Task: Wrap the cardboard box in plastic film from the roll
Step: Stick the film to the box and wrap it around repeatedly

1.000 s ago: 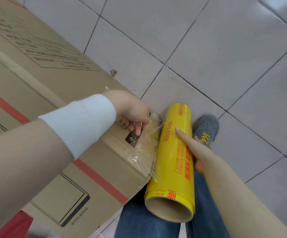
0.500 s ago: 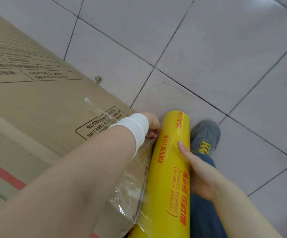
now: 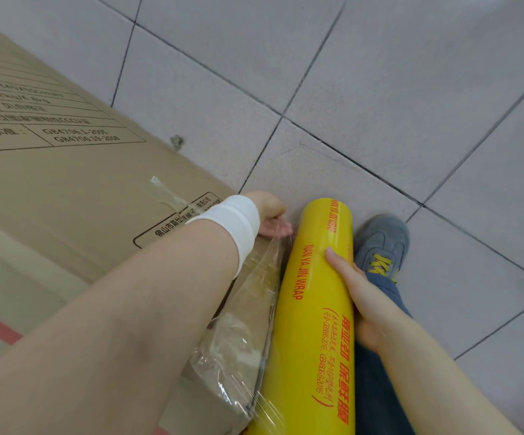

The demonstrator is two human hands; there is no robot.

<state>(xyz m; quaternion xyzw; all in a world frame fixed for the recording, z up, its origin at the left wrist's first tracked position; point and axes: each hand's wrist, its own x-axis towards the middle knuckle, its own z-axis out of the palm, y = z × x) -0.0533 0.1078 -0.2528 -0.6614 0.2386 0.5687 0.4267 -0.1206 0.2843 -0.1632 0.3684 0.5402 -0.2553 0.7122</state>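
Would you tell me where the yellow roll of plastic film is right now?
In the head view, the yellow roll is at lower centre, held in the right hand, between the cardboard box on its left and the grey shoe on its right.

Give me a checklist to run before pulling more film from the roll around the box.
1. Film attached to the cardboard box corner: ok, it lies crinkled over the edge.
2. Left hand pinning the film's start: ok, it presses at the box corner.
3. Right hand gripping the yellow roll: ok, thumb across it.
4. Film smooth, untwisted: not ok, bunched.
5. Floor path clear: cannot tell, only part visible.
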